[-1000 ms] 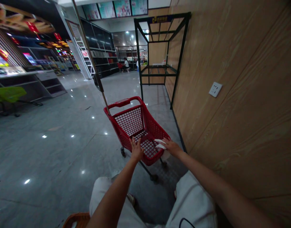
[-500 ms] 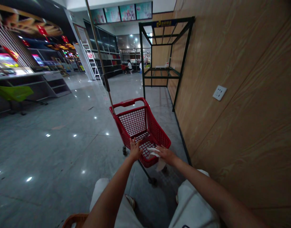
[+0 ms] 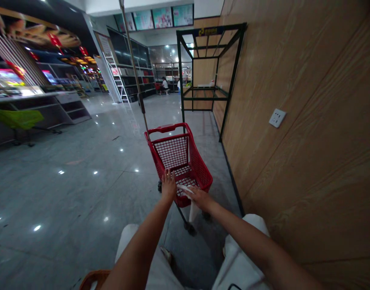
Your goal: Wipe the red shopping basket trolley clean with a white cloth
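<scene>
A red plastic shopping cart [image 3: 202,164] with grid-patterned sides stands on the floor in front of my knees, turned slightly. My left hand [image 3: 169,186] lies at the near left corner of its basket, fingers stretched forward and holding nothing. At the basket's near rim, my right hand [image 3: 200,198] has a thin white cloth [image 3: 194,212] under its fingers, one end hanging down outside the basket. A long metal pole [image 3: 133,52] with a dark grip rises from the cart's far left corner. The underside of the right hand is hidden.
To the right runs a wood-panelled wall [image 3: 311,161] with a socket [image 3: 277,118]. A dark metal frame rack [image 3: 233,84] stands behind the cart. Left are a counter [image 3: 67,106] and a green chair [image 3: 17,119]. An orange-brown edge [image 3: 94,278] shows beside my left leg.
The cart has swung slightly, its pole shifting right and its near end left. My right hand has moved left with the cloth, closer to my left hand, which has shifted a little.
</scene>
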### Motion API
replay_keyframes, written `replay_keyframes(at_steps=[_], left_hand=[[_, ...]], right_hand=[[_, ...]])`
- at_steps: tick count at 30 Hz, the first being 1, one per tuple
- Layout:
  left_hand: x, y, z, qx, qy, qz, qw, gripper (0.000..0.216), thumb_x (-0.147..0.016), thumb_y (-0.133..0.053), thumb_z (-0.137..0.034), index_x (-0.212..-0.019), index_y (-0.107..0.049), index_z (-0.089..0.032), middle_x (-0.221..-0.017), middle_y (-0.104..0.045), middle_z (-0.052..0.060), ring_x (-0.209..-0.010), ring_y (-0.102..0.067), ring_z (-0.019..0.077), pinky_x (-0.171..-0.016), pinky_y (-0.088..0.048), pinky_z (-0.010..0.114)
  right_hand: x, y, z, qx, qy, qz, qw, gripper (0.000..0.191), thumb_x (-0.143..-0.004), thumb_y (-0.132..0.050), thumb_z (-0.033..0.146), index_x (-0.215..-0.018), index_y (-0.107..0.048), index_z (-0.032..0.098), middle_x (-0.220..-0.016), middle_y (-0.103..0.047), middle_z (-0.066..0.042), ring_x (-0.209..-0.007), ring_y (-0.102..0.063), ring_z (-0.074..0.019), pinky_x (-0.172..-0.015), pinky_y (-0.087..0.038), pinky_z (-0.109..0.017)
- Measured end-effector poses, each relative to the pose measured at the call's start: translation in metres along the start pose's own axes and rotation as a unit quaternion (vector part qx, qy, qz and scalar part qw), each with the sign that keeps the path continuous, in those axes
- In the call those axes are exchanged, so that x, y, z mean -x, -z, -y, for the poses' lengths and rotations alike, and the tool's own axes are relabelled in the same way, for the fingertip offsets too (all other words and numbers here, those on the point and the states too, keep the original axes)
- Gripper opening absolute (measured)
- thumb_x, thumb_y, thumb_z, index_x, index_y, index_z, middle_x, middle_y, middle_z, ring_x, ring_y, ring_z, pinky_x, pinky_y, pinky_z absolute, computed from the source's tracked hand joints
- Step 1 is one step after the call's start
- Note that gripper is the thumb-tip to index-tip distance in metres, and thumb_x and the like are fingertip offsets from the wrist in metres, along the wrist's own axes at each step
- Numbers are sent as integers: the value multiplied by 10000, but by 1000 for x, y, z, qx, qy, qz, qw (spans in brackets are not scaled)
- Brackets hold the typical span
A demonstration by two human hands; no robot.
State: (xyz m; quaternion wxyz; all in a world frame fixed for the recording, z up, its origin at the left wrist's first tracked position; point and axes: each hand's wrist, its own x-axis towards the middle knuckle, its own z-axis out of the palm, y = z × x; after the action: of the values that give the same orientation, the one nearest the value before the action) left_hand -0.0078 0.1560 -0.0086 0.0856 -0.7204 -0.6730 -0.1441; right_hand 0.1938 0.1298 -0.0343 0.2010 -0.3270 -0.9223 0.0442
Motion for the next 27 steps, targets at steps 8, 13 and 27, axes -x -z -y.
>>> replay_keyframes(at_steps=[8, 13, 27], left_hand=[[35, -7, -36, 20, -70, 29, 997, 528, -915, -347, -384, -1376, -403, -134, -1489, -318, 97, -1415, -141, 259, -1142, -199, 457], [31, -7, -42, 45, -78, 43, 995, 627, -893, -349, -545, -1377, -409, -151, -1472, -352, 91, -1414, -82, 318, -1124, -196, 528], [24, -15, -31, 41, -105, 59, 992, 743, -843, -376, -641, -1449, -259, -227, -1507, -283, 78, -1417, -49, 324, -1114, -181, 542]], right_hand=[[14, 7, -64, 38, -167, -34, 985, 545, -811, -375, -3, -1298, -507, 202, -1373, -476, -104, -1327, -349, -239, -1075, -321, -477], [-8, -8, -27, -5, -157, -12, 987, 529, -840, -382, 66, -1342, -456, 215, -1403, -445, -92, -1339, -325, -232, -1083, -297, -474], [-44, 115, -4, -30, -209, -148, 966, 567, -626, -731, 411, -1143, -596, 223, -1541, -137, -103, -1399, -51, -378, -1050, -98, -657]])
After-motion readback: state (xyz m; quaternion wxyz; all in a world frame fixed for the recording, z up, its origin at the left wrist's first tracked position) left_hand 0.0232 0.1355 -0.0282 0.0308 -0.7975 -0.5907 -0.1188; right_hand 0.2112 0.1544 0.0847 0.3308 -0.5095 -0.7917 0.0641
